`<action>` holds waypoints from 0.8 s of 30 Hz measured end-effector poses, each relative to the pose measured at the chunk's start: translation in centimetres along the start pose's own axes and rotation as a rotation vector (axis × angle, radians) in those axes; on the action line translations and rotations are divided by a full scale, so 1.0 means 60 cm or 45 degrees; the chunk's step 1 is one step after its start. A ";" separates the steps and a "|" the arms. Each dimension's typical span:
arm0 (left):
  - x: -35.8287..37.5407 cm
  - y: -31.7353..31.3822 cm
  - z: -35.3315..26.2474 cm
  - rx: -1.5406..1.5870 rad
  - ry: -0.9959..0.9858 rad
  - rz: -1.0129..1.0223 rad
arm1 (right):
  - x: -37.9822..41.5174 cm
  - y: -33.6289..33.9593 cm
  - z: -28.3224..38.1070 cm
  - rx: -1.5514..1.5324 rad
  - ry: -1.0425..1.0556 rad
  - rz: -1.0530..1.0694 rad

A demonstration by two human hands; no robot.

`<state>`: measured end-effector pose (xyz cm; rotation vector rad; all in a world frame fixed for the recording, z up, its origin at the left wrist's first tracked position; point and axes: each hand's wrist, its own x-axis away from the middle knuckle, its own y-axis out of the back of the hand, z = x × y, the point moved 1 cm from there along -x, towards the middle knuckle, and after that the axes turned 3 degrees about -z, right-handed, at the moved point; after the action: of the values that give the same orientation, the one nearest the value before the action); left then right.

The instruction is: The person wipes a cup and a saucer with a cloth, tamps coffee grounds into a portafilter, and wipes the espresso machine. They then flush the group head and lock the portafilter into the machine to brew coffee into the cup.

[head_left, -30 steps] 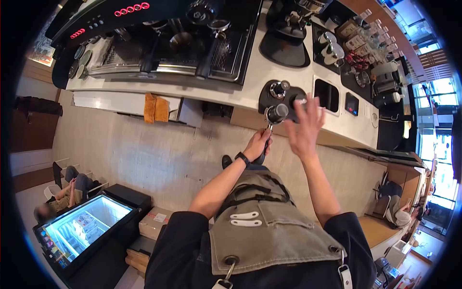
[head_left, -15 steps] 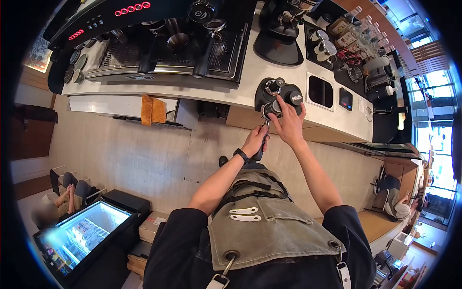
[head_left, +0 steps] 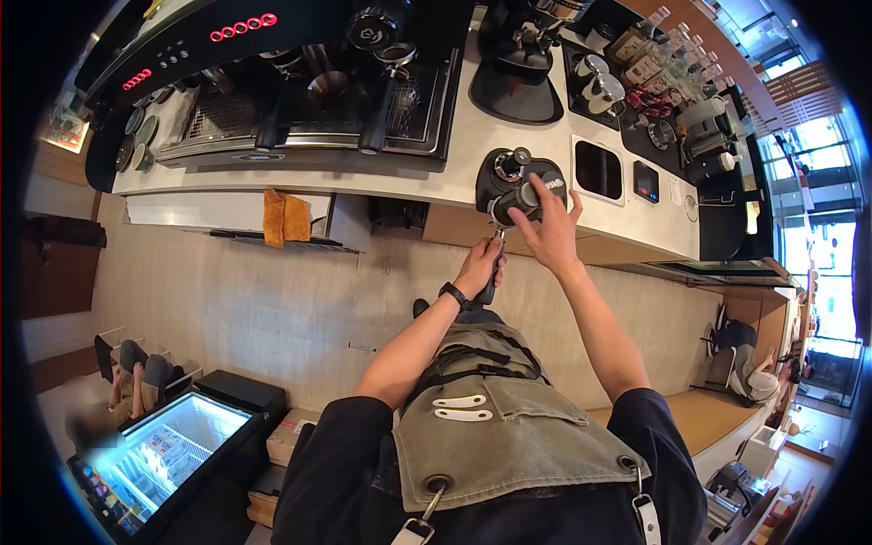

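My left hand is wrapped round the black handle of a portafilter, whose head rests at the front edge of a black tamping mat. Over the portafilter's head, my right hand holds a dark round tool between thumb and fingers. A tamper with a black knob stands at the back of the mat. Another round black piece on the mat's right side is partly hidden behind my right fingers.
An espresso machine fills the counter's left. Behind the mat stands a grinder. To the right are a recessed bin, a small scale and several bottles. An orange cloth hangs below. People sit at both sides.
The dark round tool in my right hand has tilted and moved slightly up and right over the portafilter. My left hand keeps its hold on the handle. The view has shifted slightly.
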<state>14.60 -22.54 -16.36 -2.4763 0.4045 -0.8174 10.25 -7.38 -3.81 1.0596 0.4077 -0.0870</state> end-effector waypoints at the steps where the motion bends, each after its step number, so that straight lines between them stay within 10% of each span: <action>1: -0.001 0.001 0.002 -0.005 -0.013 0.004 | -0.001 0.011 0.001 -0.068 -0.049 -0.058; 5: -0.008 0.006 0.014 0.023 -0.027 0.027 | 0.003 0.041 -0.014 -1.181 -0.746 -0.328; 10: -0.006 0.008 0.011 0.068 0.036 0.017 | 0.035 0.073 -0.164 -1.488 -1.223 -0.457; 19: 0.001 0.017 -0.011 0.220 0.185 0.016 | -0.076 0.084 -0.410 0.247 -0.273 -0.619; 21: 0.007 0.013 -0.014 0.215 0.190 -0.012 | -0.070 0.049 -0.443 0.326 -0.473 -0.126; 24: 0.003 0.004 -0.027 0.184 0.211 -0.067 | -0.121 0.119 -0.465 -0.031 -0.483 -0.408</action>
<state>13.73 -23.43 -15.28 -2.3024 0.3270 -1.0406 -2.47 19.25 -7.03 0.9211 0.2299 -0.5584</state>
